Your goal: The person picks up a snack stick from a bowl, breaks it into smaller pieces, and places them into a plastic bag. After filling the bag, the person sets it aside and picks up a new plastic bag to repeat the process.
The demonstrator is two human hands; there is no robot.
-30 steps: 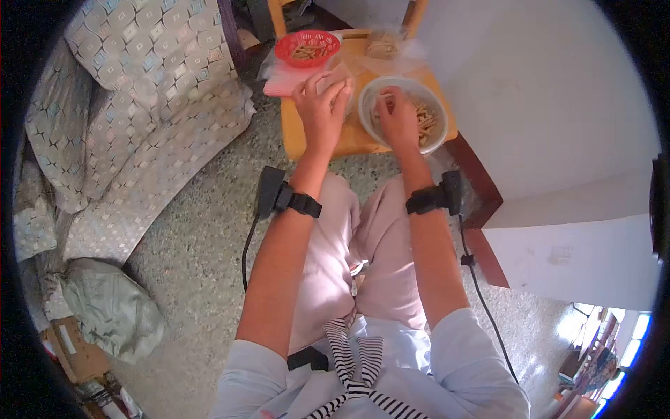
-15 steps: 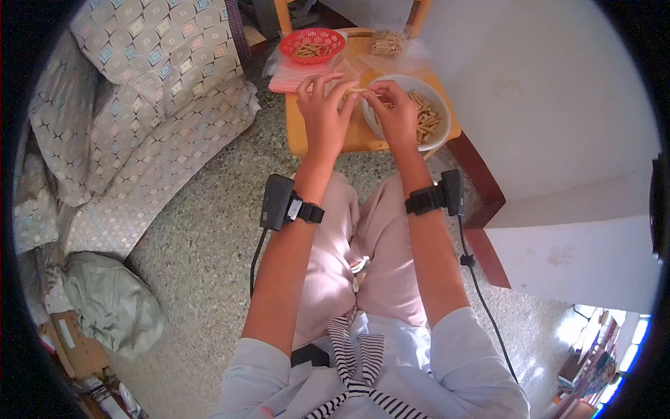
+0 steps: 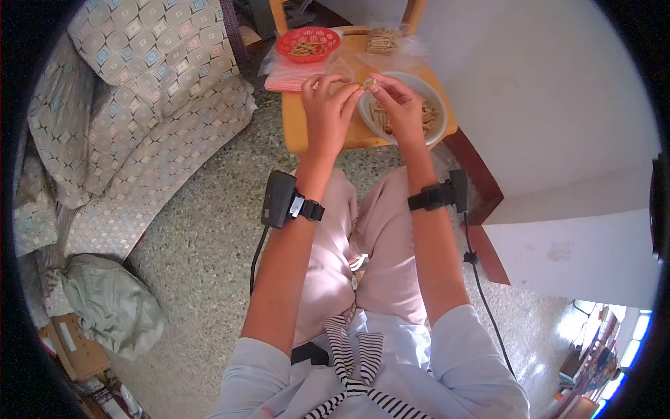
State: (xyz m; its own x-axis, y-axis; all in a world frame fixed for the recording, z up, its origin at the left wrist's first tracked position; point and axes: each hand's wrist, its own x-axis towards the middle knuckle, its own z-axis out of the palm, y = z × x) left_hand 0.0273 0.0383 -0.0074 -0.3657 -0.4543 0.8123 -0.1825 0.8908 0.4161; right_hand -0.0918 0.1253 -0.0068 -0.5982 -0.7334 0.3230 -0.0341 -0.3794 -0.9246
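My left hand (image 3: pixel 325 105) and my right hand (image 3: pixel 403 110) meet above the chair seat, with fingertips nearly touching. Pinched between them is a small tan stick-like piece (image 3: pixel 368 82), mostly hidden by the fingers. Under my right hand stands a white bowl (image 3: pixel 441 131) holding many similar tan sticks (image 3: pixel 382 120). Beyond my left hand, a red plastic basket (image 3: pixel 284 53) contains more of these pieces. Pink-and-white striped bags or sheets (image 3: pixel 285 78) lie in front of the basket, close to my left fingers.
The wooden chair (image 3: pixel 295 129) bears all these items. A clear plastic bag of sticks (image 3: pixel 382 42) lies at its back. A white wall (image 3: pixel 544 119) rises on the right, and a patterned cloth cover (image 3: pixel 157 105) drapes on the left. Cables (image 3: pixel 481 293) hang from both wrist-strapped devices.
My right hand has turned and lifted slightly at the fingertips. The stick, earlier seen stretched between both hands, is now mostly covered by fingers. My left hand has shifted little.
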